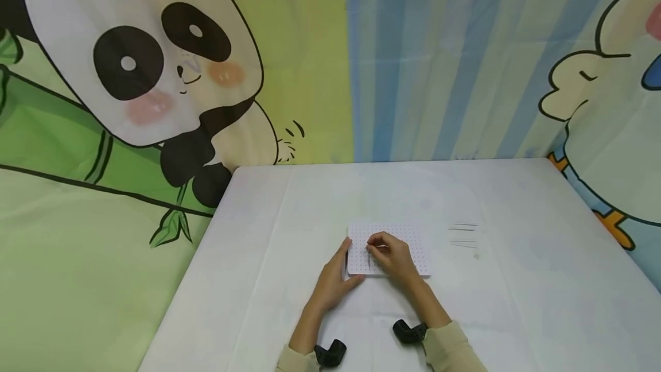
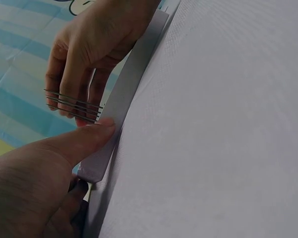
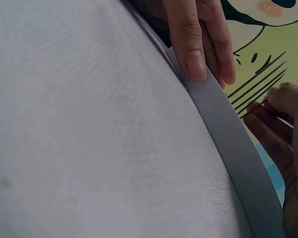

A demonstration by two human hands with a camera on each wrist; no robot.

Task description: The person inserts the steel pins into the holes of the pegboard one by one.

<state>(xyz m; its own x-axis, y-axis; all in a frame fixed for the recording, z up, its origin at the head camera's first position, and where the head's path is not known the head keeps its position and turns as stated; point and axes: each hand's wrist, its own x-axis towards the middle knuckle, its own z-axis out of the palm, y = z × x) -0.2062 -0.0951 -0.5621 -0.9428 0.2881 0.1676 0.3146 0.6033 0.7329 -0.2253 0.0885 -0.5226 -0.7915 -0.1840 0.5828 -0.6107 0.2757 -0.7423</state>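
Observation:
A white board [image 1: 413,235] dotted with rows of small holes lies on the table. Several thin dark needles [image 3: 257,74] stand up from it in a row, their lower ends at the board. My left hand [image 1: 330,287] holds the board's near left corner, thumb on the front edge and fingers along the left side. Over the board, my right hand [image 1: 395,258] pinches the needle nearest the front [image 3: 253,109] between thumb and fingertips. The left wrist view shows the standing needles [image 2: 72,102] in front of the right hand's fingers.
Several loose needles [image 1: 462,229] lie on the white table [image 1: 516,303] to the right of the board. Black wrist-worn devices [image 1: 409,333] sit on both forearms. Behind the table hangs a printed cloth [image 1: 304,62] with a cartoon panda.

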